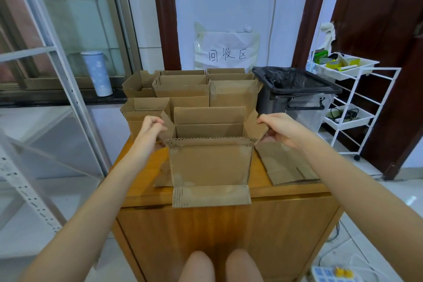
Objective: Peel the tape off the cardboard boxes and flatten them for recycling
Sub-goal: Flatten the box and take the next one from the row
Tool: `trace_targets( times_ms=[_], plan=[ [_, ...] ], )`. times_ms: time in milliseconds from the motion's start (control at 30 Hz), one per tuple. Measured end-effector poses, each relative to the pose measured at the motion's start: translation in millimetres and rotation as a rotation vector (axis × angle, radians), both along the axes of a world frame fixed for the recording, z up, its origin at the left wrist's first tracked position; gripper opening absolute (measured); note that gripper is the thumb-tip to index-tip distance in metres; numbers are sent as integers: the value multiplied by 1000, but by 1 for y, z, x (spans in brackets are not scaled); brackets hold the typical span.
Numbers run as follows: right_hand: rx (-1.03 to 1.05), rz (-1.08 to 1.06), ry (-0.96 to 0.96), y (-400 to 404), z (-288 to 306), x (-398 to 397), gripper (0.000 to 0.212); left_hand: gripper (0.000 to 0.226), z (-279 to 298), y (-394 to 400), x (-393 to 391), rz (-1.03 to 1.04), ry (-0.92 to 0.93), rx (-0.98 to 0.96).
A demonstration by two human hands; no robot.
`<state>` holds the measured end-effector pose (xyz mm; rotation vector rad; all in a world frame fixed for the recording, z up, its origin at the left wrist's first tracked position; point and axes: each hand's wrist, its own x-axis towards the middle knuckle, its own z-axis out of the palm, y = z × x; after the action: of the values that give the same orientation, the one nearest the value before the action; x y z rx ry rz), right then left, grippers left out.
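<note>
An open brown cardboard box (209,162) stands on the wooden table (146,192) right in front of me, its near flap hanging over the table's front edge. My left hand (150,129) pinches the box's left side flap. My right hand (278,129) pinches the right side flap. Both flaps are spread outward. A flattened box (286,165) lies on the table to the right, under my right forearm. Behind the table stand several more open cardboard boxes (183,89).
A bin with a black liner (295,89) stands at the back right, below a paper sign (226,52) on the wall. A white wire trolley (352,103) with trays is further right. White metal shelving (57,98) fills the left.
</note>
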<state>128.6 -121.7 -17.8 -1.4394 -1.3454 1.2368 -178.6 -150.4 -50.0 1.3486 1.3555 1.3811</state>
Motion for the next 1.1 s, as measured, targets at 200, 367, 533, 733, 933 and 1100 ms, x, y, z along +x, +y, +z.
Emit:
trace_targets(
  times_ms=[200, 367, 533, 733, 933, 1100],
  plan=[
    [16, 41, 157, -3, -20, 5, 39, 103, -27, -19, -10, -217, 82, -9],
    [26, 100, 180, -15, -65, 11, 49, 119, -62, -22, -20, -211, -99, -154],
    [50, 383, -178, -25, -93, 14, 99, 130, -83, -34, -5, -218, 217, -130],
    [215, 187, -184, -31, -63, -5, 76, 81, -49, -33, 12, -51, 138, -44],
    [244, 182, -110, -34, -18, -21, 43, 68, -8, -11, 7, 66, 70, -297],
    [137, 194, -120, -33, -31, -21, 44, 63, -3, 6, 0, 125, 156, -463]
  ],
)
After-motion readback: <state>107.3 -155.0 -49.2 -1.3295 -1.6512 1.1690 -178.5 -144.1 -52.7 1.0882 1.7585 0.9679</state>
